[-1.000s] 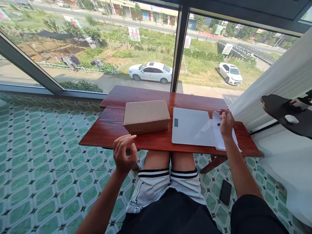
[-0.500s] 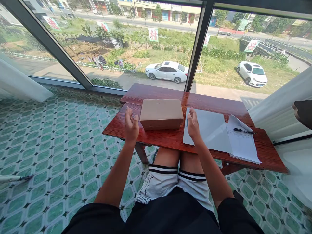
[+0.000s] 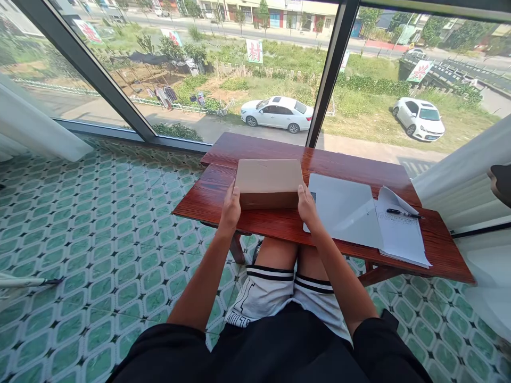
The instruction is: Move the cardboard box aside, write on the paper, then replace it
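A brown cardboard box with its lid closed rests on the dark red wooden table, straight in front of me. My left hand presses against the box's left side near the front corner. On the opposite side, my right hand grips the right front corner, so the box sits between both palms. Fingers of both hands are partly hidden along the box's sides. Just right of my right hand lies a flat silver laptop, its lid shut.
Papers with handwriting lie beside the laptop, and a black pen is on them. Behind the table stands a large window with a dark frame. White curtains hang at both sides. Green patterned tiles cover the floor.
Both hands have moved inward from beside the box and now hold its left and right sides. The box appears slightly straightened. The view has shifted a little.
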Demonstrator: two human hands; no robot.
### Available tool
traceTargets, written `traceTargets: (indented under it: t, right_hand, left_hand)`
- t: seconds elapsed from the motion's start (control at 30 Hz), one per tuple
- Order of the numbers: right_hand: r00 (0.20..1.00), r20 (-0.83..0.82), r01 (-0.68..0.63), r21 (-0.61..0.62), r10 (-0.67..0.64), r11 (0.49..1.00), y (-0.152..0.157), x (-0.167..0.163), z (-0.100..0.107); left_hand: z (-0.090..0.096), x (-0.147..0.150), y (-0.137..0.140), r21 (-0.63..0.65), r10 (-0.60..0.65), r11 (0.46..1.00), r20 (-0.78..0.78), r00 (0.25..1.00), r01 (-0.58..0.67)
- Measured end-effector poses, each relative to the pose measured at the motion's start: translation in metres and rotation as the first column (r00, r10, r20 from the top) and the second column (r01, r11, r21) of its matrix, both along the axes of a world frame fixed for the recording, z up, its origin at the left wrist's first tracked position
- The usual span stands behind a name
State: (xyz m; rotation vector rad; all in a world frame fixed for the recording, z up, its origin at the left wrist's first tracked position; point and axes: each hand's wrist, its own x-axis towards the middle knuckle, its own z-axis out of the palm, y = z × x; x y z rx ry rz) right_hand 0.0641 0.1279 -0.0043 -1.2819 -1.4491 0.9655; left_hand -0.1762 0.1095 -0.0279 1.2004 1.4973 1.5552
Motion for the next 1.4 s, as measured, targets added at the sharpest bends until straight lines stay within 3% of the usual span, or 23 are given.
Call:
traceTargets:
  t: [0.2, 0.5, 0.83, 1.0, 1.17, 1.4]
  right_hand:
    - [1.000, -0.009, 0.026, 0.010, -0.026, 1.000, -0.001, -0.002, 0.001]
    - [1.000, -0.011, 0.016, -0.020, -0.016, 1.000, -0.002, -0.004, 0.013]
    - [1.000, -0.022, 0.006, 0.048, -0.005, 0.999, -0.001, 0.006, 0.034]
    - [0.996, -0.024, 0.085, 0.056, -0.083, 0.995, -0.007, 0.021, 0.041]
    - [0.987, -0.016, 0.158, 0.107, -0.157, 0.982, -0.015, 0.044, 0.047]
    - [0.958, 0.057, 0.272, 0.114, -0.280, 0.955, -0.028, 0.084, 0.051]
  left_hand:
    - [0.006, 0.003, 0.001, -0.060, 0.085, 0.994, -0.059, 0.995, -0.089]
    - [0.012, 0.011, -0.004, -0.020, 0.121, 0.992, -0.098, 0.988, -0.124]
    - [0.037, 0.018, -0.002, 0.017, 0.142, 0.990, -0.113, 0.983, -0.141]
    - [0.051, 0.036, -0.004, 0.087, 0.099, 0.992, -0.148, 0.984, -0.087]
    - [0.065, 0.062, -0.006, 0.063, 0.036, 0.998, -0.166, 0.985, -0.026]
    - [0.069, 0.104, -0.005, 0.081, -0.021, 0.996, -0.166, 0.986, 0.034]
